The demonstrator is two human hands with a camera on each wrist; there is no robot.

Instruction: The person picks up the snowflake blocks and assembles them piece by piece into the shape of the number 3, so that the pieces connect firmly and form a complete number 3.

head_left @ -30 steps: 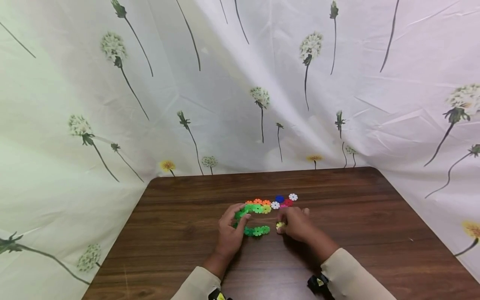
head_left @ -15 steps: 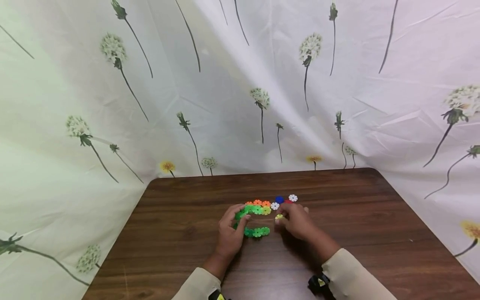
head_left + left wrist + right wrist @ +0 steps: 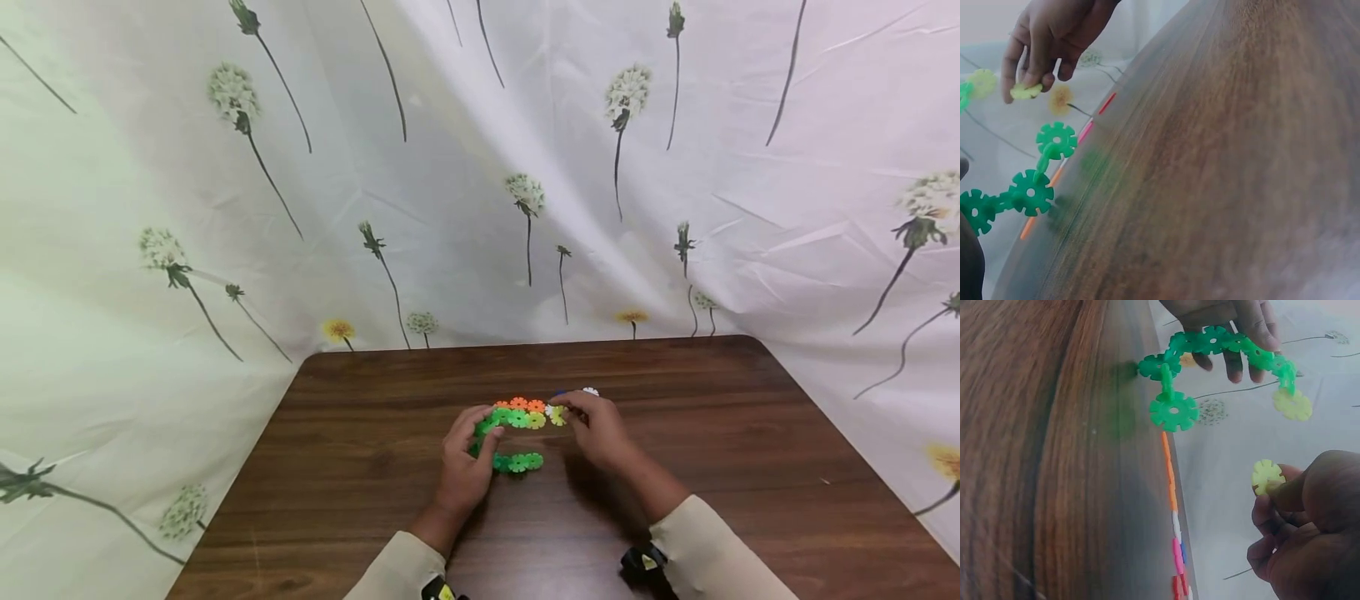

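Note:
A curved chain of interlocking flower-shaped discs (image 3: 519, 462), green with a yellow disc (image 3: 535, 420) at its upper end, is in my left hand (image 3: 465, 467). The thumb and fingers grip its left bend, as the right wrist view also shows. Between thumb and fingertips my right hand (image 3: 603, 433) pinches a loose yellow flower disc (image 3: 1266, 476). That disc is near the chain's yellow end, with a visible gap between them in the right wrist view. The chain's lower green end (image 3: 1174, 411) hangs free.
Behind the chain, loose flower discs lie on the brown wooden table (image 3: 360, 467): orange discs (image 3: 518, 402), a partly hidden white one (image 3: 550, 410), a pink one (image 3: 1177, 555) and red ones (image 3: 1179, 584). A flower-patterned sheet (image 3: 465, 208) hangs behind the table.
My right hand has moved up and away with the yellow disc, from near the chain's lower end to beside its yellow upper end. My left hand keeps its grip almost unmoved.

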